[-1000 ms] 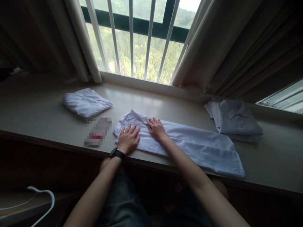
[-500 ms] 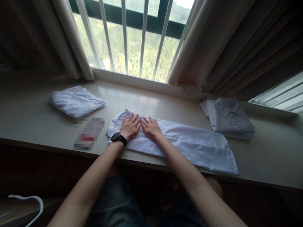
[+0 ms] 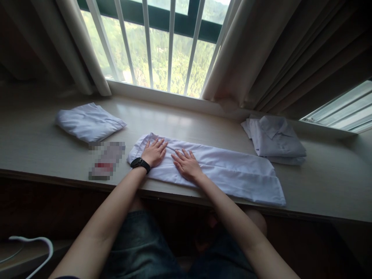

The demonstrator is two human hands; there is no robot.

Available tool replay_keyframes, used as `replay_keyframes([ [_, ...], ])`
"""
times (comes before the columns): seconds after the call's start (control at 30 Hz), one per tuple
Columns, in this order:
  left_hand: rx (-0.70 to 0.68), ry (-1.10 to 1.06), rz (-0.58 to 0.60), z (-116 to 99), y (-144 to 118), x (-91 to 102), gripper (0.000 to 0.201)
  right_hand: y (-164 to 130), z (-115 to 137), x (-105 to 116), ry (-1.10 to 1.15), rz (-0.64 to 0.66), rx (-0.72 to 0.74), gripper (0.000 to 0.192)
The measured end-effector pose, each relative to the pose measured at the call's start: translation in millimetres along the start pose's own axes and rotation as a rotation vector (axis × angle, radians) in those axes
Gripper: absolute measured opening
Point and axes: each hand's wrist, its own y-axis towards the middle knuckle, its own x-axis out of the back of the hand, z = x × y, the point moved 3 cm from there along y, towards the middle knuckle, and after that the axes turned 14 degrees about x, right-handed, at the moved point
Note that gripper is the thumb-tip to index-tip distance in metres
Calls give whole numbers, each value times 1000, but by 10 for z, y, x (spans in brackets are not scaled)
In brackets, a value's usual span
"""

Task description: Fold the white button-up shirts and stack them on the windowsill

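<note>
White cotton lies in a long folded band across the sill (image 3: 186,116), and both palms press it flat. The shirt (image 3: 221,172) runs from its collar end near the middle of the ledge out to the right, its hem near the front edge. The left hand (image 3: 154,152), a black watch (image 3: 140,164) on the wrist, rests over the collar end, fingers slightly spread and gripping nothing. The right hand (image 3: 187,165) lies just beside it, further along the band, fingers also fanned and flat on the cloth.

Smoothing of this kind looks best done with even pressure from the whole palm, stroking along the band toward the hem so creases run out rather than bunch, while one hand anchors the collar end.

Thin and matte, the fabric shows soft ridges along its folded long edges and a doubled layer at the hem. A folded shirt (image 3: 90,123) sits well apart to the left, squarish and slightly puffed. A stack (image 3: 276,141) of folded shirts, collar up, sits well apart to the right. The ledge is pale, smooth laminate with a faint sheen from the barred window (image 3: 162,50); heavy pleated curtains (image 3: 261,58) hang on either side.
</note>
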Motion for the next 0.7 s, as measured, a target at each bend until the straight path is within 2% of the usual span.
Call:
replay_keyframes([
  [0.07,-3,-33,-18,11,-97,108,50,18,-9,0,4,-20,-5,47],
  [0.17,-84,-134,-83,-3,-429,282,44,1,-19,80,41,-133,-11,41],
  [0.23,-145,-189,-78,-2,-698,347,38,-64,-28,144,80,-217,-12,36],
  [0.33,-138,-214,-33,61,-969,373,33,-207,-63,191,143,-268,-7,30],
  [0.4,-118,-224,7,111,-1016,375,30,-291,-104,188,190,-265,-12,27],
  [0.53,-70,-261,88,146,-928,428,27,-348,-183,190,268,-272,-15,16],
  [0.7,-22,-261,49,102,-882,576,28,-292,-235,293,248,-259,-73,19],
])
